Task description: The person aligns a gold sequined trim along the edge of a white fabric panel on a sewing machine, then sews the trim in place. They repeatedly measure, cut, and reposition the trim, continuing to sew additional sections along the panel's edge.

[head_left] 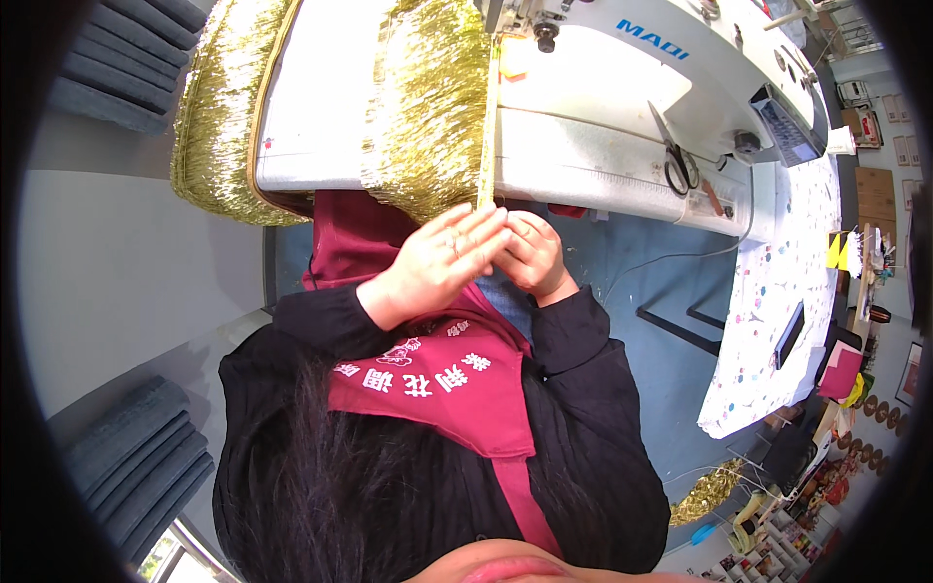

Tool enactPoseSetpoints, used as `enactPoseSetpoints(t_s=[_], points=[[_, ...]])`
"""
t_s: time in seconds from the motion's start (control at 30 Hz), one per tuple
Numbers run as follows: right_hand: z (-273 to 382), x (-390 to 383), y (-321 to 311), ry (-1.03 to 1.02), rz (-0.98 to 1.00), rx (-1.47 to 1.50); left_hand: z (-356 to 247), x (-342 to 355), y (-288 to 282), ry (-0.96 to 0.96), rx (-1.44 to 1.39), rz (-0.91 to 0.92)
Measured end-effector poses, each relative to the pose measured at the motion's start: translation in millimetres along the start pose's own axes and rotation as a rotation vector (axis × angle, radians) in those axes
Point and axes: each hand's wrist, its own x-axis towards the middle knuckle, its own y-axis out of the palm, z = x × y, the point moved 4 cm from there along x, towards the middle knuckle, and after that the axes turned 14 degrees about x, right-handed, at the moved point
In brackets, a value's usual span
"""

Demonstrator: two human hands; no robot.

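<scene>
Gold tinsel fringe (418,117) drapes over the white sewing machine bed (583,160), with a narrow gold heading band (486,146) running toward me. My left hand (442,257) is at the band's lower end, palm down, fingers stretched out and overlapping my right hand's fingertips. My right hand (530,255) has curled fingers pinching the band's end, which is partly hidden under the left fingers. Another length of fringe (209,117) hangs at the bed's left. The machine head (603,29) stands above, and black-handled scissors (680,165) lie right of the band. A maroon apron (437,389) covers my front.
A patterned white side table (748,369) holds a phone (789,335). A black metal frame (671,330) and a cable (641,262) are below the machine. Curtains (136,457) hang at left. Shelves with goods (865,253) and a gold tinsel pile (705,491) are at right.
</scene>
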Motion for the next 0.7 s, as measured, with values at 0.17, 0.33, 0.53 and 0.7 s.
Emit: enactPoseSetpoints(t_s=[0.17, 0.33, 0.53, 0.7], points=[[2.4, -5.4, 0.5, 0.017, -0.020, 0.003, -20.8, -16.6, 6.3, 0.050, 0.057, 0.061], [3.5, -6.3, 1.1, 0.017, -0.013, -0.001, -21.5, -20.9, 10.9, 0.067, 0.069, 0.076], [1.2, -5.4, -0.4, 0.014, -0.022, 0.011, -21.6, -18.1, 11.8, 0.081, 0.089, 0.084], [-1.3, -6.0, -0.8, 0.028, -0.027, 0.035, -21.7, -17.6, 13.6, 0.083, 0.086, 0.103]])
